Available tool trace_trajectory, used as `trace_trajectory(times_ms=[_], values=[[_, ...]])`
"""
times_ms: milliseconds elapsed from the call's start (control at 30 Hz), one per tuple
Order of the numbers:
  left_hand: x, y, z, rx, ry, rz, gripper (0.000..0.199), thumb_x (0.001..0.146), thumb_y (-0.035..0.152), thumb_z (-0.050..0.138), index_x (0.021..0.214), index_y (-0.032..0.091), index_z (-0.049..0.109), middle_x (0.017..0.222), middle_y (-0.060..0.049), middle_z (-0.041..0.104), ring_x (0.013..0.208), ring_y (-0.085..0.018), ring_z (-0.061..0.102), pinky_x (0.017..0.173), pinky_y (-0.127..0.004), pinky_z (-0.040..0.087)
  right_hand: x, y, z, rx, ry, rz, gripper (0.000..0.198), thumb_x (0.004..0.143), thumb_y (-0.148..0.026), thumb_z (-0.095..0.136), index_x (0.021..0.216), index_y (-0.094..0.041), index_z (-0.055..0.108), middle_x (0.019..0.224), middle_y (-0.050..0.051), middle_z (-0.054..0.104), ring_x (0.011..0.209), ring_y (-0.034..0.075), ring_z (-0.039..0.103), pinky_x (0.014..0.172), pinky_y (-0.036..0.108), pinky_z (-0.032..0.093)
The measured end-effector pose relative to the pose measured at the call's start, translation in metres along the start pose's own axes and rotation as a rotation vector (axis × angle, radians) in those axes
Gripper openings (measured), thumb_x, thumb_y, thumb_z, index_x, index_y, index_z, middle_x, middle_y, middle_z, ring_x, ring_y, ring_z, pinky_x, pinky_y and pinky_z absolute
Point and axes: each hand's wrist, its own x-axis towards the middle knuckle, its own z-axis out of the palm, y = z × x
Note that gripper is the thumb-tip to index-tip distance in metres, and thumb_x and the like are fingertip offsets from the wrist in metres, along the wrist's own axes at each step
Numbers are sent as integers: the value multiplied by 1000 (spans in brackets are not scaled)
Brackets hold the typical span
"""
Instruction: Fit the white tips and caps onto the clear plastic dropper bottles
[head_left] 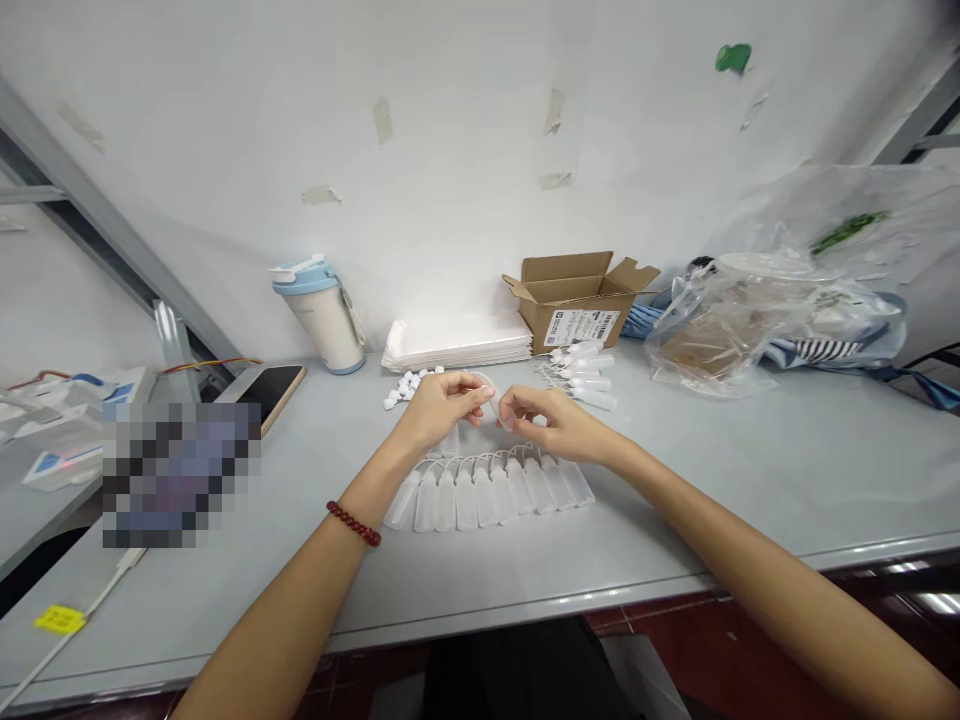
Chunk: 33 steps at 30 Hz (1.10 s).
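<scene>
A grey table (675,480) stands against a white wall (450,60). Over it, the person's left hand (442,408) pinches a small translucent plastic piece (495,398), and the fingertips of the right hand (551,422) close on its lower end. Nearer the person lies a row of translucent bottles (486,497) with thin loops at their tops. White caps (397,391) lie beside the left hand, and more bottles (587,384) beyond the right. Farther back, I see stacked white sheets (457,341), an open cardboard box (581,326) and, leftward, a lidded cup (326,322).
</scene>
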Motion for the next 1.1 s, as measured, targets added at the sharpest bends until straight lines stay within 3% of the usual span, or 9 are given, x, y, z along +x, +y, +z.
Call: trace_trajectory(times_ms=[400,533,667,900,1100], values=[[-2,3,-11,65,-178,-96,28,69,40,69,71,13,65,65,-2,58,55,-11,55,49,-25,49,-2,-6,-13,221,-25,94,11,85,-18,42,84,-18,53,82,2,61,72,13,51,63,26,35],[-3,3,-10,56,-173,-61,28,69,40,70,71,13,65,65,-2,58,56,-11,55,49,-24,49,-3,0,-12,272,-13,88,10,88,-29,46,91,-20,50,83,2,62,68,13,50,60,25,33],[-5,5,-8,53,-152,-24,27,69,39,71,73,13,66,67,-2,58,55,-10,54,51,-23,48,-2,1,-9,299,37,110,14,90,-33,44,91,-20,47,76,0,58,59,10,40,57,24,30],[-6,7,-4,-16,-151,-79,32,71,44,67,68,13,60,60,0,53,52,-9,50,49,-23,47,-2,-1,-6,439,1,120,19,91,-40,42,93,-21,40,69,-4,45,54,8,33,51,22,28],[-4,2,-1,112,-146,-84,45,79,55,54,59,15,52,52,2,47,43,-7,43,38,-19,35,-2,1,-5,471,-25,132,19,90,-40,44,92,-21,40,67,-6,43,51,7,31,48,21,26]])
